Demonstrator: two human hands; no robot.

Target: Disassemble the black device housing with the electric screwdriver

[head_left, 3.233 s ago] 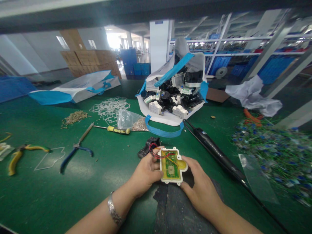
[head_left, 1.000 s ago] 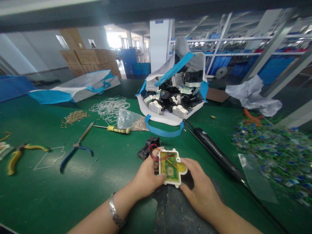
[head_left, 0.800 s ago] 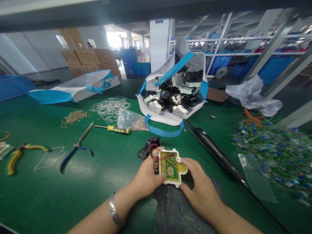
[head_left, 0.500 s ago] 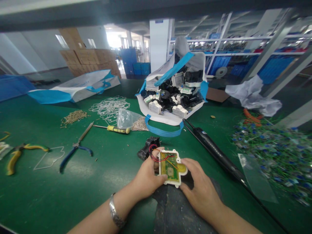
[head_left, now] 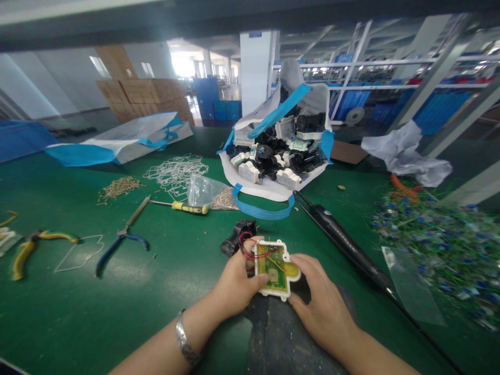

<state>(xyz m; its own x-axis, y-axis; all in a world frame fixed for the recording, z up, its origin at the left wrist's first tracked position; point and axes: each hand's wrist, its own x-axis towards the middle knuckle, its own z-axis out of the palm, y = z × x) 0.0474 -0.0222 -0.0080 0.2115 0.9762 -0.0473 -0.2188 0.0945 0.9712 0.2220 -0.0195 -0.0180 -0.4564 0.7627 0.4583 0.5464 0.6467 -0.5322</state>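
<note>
Between my two hands is a white plastic housing point(head_left: 289, 286) with a green circuit board point(head_left: 279, 280) inside it. My left hand point(head_left: 239, 284) grips its left side, the thumb lying over the edge onto the board. On the right side, my right hand point(head_left: 322, 299) holds the housing by the fingers and thumb. Red, black and yellow wires point(head_left: 250, 250) run from the board toward a black plastic part point(head_left: 239, 235) just behind my left fingers; whether they join it is hidden. Below the housing lies a dark mat point(head_left: 289, 338).
A bag point(head_left: 253, 192) full of black and white housings stands behind. To the left lie a screwdriver point(head_left: 189, 208), blue-handled pliers point(head_left: 121, 234), yellow-handled pliers point(head_left: 31, 245), screws point(head_left: 119, 188) and white gaskets point(head_left: 175, 172). At right are a black corded tool point(head_left: 344, 239) and a wire heap point(head_left: 449, 255).
My left thumb has shifted slightly upward on the board. Both hands keep their hold on the housing, and the things around them stay put.
</note>
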